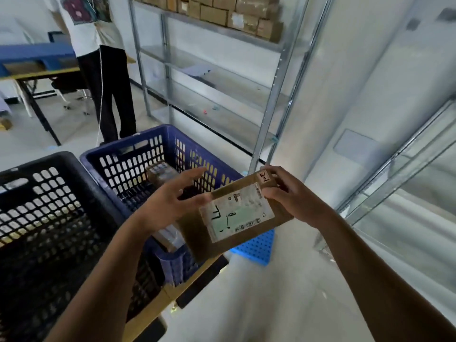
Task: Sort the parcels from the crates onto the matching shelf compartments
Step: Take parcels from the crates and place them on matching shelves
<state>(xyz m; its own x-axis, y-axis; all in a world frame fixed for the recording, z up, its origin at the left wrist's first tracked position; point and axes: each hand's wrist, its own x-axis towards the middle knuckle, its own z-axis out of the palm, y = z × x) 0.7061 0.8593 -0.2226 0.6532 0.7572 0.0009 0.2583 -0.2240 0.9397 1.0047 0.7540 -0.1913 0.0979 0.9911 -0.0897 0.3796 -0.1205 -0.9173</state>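
Head view. A brown cardboard parcel (237, 215), its white and green printed label facing up with a barcode along one edge, is held in the air above the near corner of the blue crate (158, 132), in no shelf compartment. The right hand (293, 196) grasps the parcel's far right end, thumb pressed on the top face beside a small sticker and fingers curled around the corner. The left hand (170, 201) is released, its fingers straight and spread over the blue crate, the thumb tip at the parcel's left edge; whether it touches cannot be told. More parcels (160, 171) lie inside the blue crate. A black crate (61, 159) stands just beside it, to the left. Behind them rises a metal shelf rack (276, 77); its top shelf carries rows of cardboard boxes (222, 11). A second person (103, 70) stands left of the rack, near a blue-topped table (37, 53).
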